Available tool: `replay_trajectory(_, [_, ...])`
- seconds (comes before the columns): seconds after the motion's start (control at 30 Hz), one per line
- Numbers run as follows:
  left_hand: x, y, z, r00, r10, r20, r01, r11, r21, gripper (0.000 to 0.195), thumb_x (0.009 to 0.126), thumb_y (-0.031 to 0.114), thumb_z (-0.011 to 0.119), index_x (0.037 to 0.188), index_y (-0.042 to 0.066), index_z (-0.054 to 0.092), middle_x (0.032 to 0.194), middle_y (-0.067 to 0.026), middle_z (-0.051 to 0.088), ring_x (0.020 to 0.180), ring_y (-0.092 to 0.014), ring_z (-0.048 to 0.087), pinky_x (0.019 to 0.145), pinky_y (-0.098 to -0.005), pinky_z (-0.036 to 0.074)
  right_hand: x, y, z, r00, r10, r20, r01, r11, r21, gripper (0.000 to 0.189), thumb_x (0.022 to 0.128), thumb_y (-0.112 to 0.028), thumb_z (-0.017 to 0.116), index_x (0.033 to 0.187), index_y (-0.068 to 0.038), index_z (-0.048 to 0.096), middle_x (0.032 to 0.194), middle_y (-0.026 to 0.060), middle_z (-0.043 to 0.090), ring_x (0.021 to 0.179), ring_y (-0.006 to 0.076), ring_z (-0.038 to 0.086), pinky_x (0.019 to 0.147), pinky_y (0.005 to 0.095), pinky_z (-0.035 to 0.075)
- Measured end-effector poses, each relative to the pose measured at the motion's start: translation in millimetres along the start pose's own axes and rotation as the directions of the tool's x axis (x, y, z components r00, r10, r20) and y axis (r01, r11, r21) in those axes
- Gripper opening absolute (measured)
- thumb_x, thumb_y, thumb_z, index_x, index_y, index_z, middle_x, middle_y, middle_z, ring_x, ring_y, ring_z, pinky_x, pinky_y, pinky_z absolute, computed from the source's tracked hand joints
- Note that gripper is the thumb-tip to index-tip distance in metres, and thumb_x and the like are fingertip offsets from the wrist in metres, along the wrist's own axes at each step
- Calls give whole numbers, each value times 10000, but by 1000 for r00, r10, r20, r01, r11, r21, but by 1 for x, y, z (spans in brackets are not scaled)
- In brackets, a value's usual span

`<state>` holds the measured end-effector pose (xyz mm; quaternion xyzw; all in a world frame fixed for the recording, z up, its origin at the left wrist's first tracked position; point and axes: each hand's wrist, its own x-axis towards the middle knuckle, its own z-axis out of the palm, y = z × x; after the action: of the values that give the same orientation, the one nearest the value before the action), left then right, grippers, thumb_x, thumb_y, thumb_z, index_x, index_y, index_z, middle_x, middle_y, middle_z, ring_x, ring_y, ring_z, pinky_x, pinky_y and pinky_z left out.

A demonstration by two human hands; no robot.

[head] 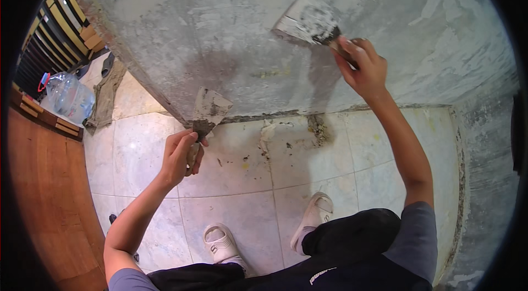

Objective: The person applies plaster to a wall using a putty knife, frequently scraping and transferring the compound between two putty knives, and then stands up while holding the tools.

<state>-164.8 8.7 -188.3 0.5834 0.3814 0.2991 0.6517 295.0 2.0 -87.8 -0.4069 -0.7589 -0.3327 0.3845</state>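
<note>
My right hand [363, 66] grips the handle of a wide putty knife [310, 20], whose blade is smeared with pale filler and dark residue. That blade lies at or very near the grey plastered wall [247, 39]; whether its edge touches cannot be told. Lower and to the left, my left hand [181, 152] holds a second, narrower putty knife [211, 107] by its handle, blade pointing up. This blade is streaked with filler and dark stains, and it overlaps the foot of the wall in view. Patches of lighter skim coat cover parts of the wall.
Crumbs and a lump of debris [318, 131] lie on the tiled floor [231, 175] along the wall base. A large plastic water bottle [68, 95] and a brown cloth [105, 97] are at left, beyond a wooden panel [53, 192]. Another wall [486, 192] rises on the right.
</note>
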Motion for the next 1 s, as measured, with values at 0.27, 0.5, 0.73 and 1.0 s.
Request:
replay_trajectory(0.27, [-11, 1, -12, 998, -55, -22, 55, 998, 0, 405, 1084, 303, 437, 935, -2, 658, 527, -67, 535, 359, -126, 484, 357, -259, 335, -46, 18, 0, 995, 74, 71, -64, 990, -129, 426, 778, -95, 853, 1183, -136, 725, 839, 9, 646, 573, 174, 637, 483, 300, 493])
replay_trajectory(0.5, [-13, -7, -18, 997, -79, 11, 79, 997, -14, 390, 1084, 283, 452, 936, -13, 659, 519, -66, 530, 359, -129, 485, 359, -260, 340, -6, -21, 26, 990, 143, 5, -143, 990, -22, 336, 799, -97, 845, 1113, -116, 726, 818, 26, 629, 572, 186, 643, 495, 288, 494])
replay_trajectory(0.73, [-11, 0, -10, 996, -68, 49, 68, 998, 5, 396, 1091, 278, 436, 935, -16, 651, 528, -65, 538, 362, -122, 482, 377, -257, 348, -62, 2, -2, 979, 200, 20, -199, 979, -50, 345, 801, -94, 854, 1121, -98, 728, 787, 44, 630, 576, 208, 649, 512, 308, 515])
replay_trajectory(1.0, [-6, -3, -2, 996, -81, 41, 81, 997, -13, 402, 1091, 268, 433, 929, -32, 645, 511, -46, 506, 360, -117, 465, 380, -256, 353, -3, -13, 14, 993, 112, 31, -109, 990, -89, 376, 805, -86, 840, 1161, -157, 743, 775, -3, 607, 551, 164, 607, 498, 302, 492])
